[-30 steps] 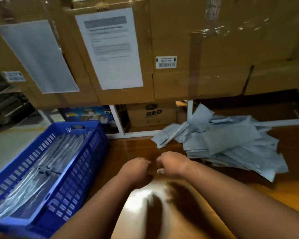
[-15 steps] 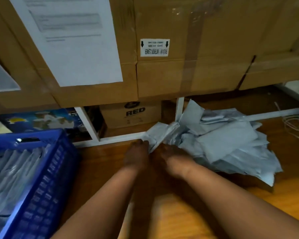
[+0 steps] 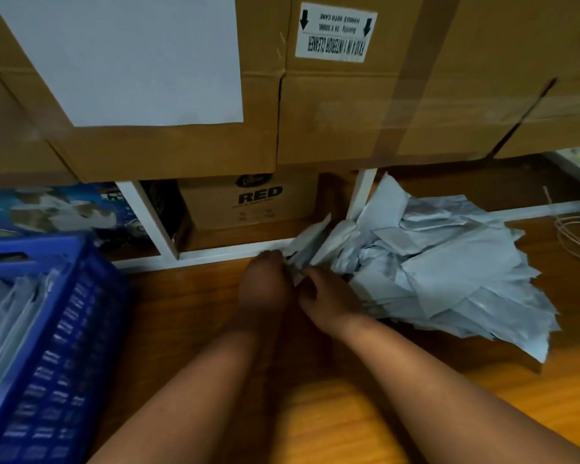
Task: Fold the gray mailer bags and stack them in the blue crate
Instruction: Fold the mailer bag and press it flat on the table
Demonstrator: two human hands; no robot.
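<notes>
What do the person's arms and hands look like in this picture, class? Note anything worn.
Both forearms are bare: no sleeves show up to the frame's edge. The left hand and right hand wear no gloves. No watch, bracelet or ring is visible, though the picture is somewhat blurred.

White sticker [image 3: 336, 34] on the upper cardboard box [image 3: 399, 105]: printed upside down, two black arrows, "HANDLE WITH CARE", "INTERIOR CLEANER"; a quantity line, digits too small to be sure.
Small carton [image 3: 248, 202] under the shelf: "RED" in bold black, a dark round logo above it, unreadable; fine print below, unreadable.
White sheet [image 3: 131, 58] taped on the left box: no legible text.
</notes>
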